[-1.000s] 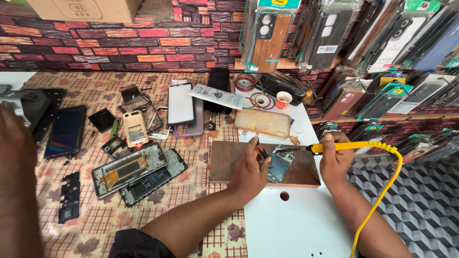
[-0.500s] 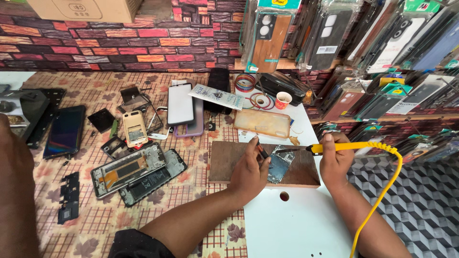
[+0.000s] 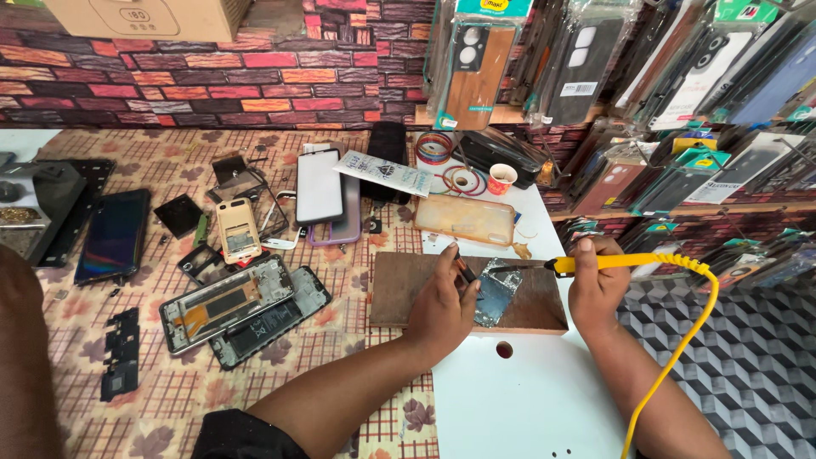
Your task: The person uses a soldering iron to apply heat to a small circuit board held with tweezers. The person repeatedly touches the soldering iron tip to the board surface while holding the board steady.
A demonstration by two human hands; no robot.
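A bench (image 3: pixel 170 399) under a leaf-patterned checked cloth fills the view, backed by a wall (image 3: pixel 212 76) of painted brick and, to the right, racks of packaged phone cases (image 3: pixel 595 59). A white board (image 3: pixel 527 399) lies on the near right part of the bench, and on its far edge sits a brown wooden block (image 3: pixel 408 285). Opened phones (image 3: pixel 242 310), loose screens and back covers are spread over the cloth to the left, well apart from the block. On the block lies a small circuit board (image 3: pixel 495 293), shiny and bluish. The left hand (image 3: pixel 442 306) rests on the block just beside the circuit board, its grip pinched narrow on a thin dark tool (image 3: pixel 463 269) whose tip points down toward the board. The right hand (image 3: pixel 595 285) is closed around a yellow soldering iron (image 3: pixel 620 263), its dark tip reaching left over the circuit board's top edge; whether it touches cannot be told. A yellow cord (image 3: pixel 680 340) loops from the iron down past the right forearm. Compared with a second ago, almost nothing has moved: both hands sit in the same places and the iron lies at the same angle, so this looks like steady, fine work held on one spot of the circuit board.
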